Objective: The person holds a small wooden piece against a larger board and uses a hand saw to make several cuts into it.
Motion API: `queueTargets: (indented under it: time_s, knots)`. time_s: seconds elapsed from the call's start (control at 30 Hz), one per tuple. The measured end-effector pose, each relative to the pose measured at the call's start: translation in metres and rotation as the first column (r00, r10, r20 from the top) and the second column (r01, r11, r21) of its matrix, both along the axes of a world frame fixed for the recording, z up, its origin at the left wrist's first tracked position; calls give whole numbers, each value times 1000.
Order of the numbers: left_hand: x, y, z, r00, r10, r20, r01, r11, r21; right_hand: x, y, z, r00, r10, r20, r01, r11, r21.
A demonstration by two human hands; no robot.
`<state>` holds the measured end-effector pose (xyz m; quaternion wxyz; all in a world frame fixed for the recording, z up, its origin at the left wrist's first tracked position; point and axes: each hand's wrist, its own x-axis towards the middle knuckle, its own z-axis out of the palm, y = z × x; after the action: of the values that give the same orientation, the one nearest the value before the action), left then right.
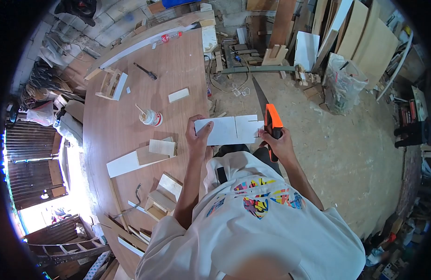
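Observation:
A white board (pixel 221 131) with dark cut lines and notches near its right end is held level in front of my body. My left hand (pixel 197 134) is closed on the board's left end, thumb on top. In my right hand (pixel 281 143) is a handsaw (pixel 272 115) with an orange and black handle, its blade pointing up and away. The right thumb and fingers also touch the notched right end of the board. To the left, on the wooden table, lie a small white block (pixel 179 95) and an open jar (pixel 151 118) with a stick in it.
The wooden table (pixel 178 60) carries a clamp-like dark tool (pixel 145 71), a plastic bottle (pixel 171 36), a small wooden frame (pixel 112 85) and joined wood pieces (pixel 162 148). Boards (pixel 360 32) lean at the back right beside a clear plastic bag (pixel 344 84). Concrete floor (pixel 346 154) extends rightward.

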<state>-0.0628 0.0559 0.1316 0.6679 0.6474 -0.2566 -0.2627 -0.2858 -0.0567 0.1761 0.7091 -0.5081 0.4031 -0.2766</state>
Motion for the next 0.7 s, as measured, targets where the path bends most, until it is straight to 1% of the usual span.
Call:
queueTargets:
  time_s: [0.2,0.3,0.37,0.4,0.47,0.6,0.7]
  knots:
    - [-4,-3,13,999,-21,-27,21,999,-30,-3,-3,-3,999,-4,-32,4,1000,-13]
    - [-5,-4,21,999,-29,-14,29,1000,-6,-2,-3,0,999,-10,-38,10,1000,5]
    - [-5,-4,25,999,-36,-35,37,999,35,-2,-4,0,1000,-7,-30,7,1000,-3]
    - [-4,-5,22,999,-35,-33,36,999,34,-2,-4,1,1000,-6,-28,6,1000,-4]
    - [-1,-5,9,999,-19,41,19,1000,6,-1,-3,4,1000,-20,-18,20,1000,13]
    - [0,-5,1,1000,-6,-3,6,1000,-16,-1,-6,5,1000,-8,-2,8,1000,17]
    - [0,-5,0,1000,14,-11,-15,1000,-27,0,-6,8,999,6,-33,-6,1000,14]
